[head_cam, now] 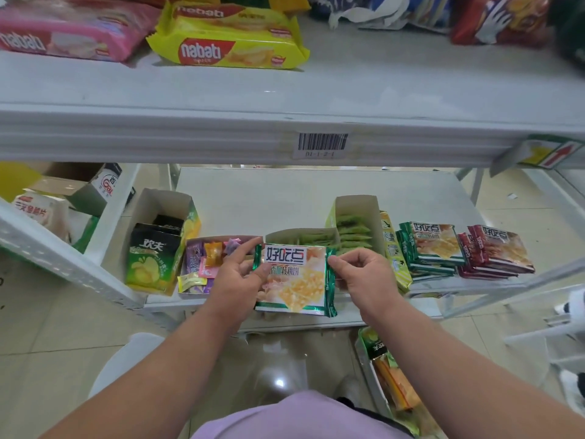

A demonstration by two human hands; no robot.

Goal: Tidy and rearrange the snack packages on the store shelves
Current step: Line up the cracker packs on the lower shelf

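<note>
Both hands are holding one green-edged biscuit packet [294, 278] face-up over the front lip of the lower shelf [316, 198], probably so its label can be read and matched before it is filed. The left hand [235, 280] is gripping the packet's left edge, thumb on the face and index finger stretched toward 1 o'clock along the top corner; the right hand [361, 274] is pinching the top right corner between thumb and curled fingers. From the left hand the packet is lying at 3 o'clock, from the right hand at 9 o'clock, touching both. Its likely home, the stack of matching green biscuit packets [430, 248], is sitting at 2 o'clock from the right hand, near but apart, with a stack of red packets [497, 251] just beside it, flavours apparently being grouped side by side. Directly behind the held packet, at 12 o'clock, open cartons of small green sachets [351, 232] are standing; at 10 o'clock from the left hand a tray of mixed candies [209, 261] and a carton of chip packets [155, 255] are resting near the shelf's front. On the upper shelf [285, 99], at 12 o'clock, a yellow Nabati wafer pack [231, 39] is lying flat.
</note>
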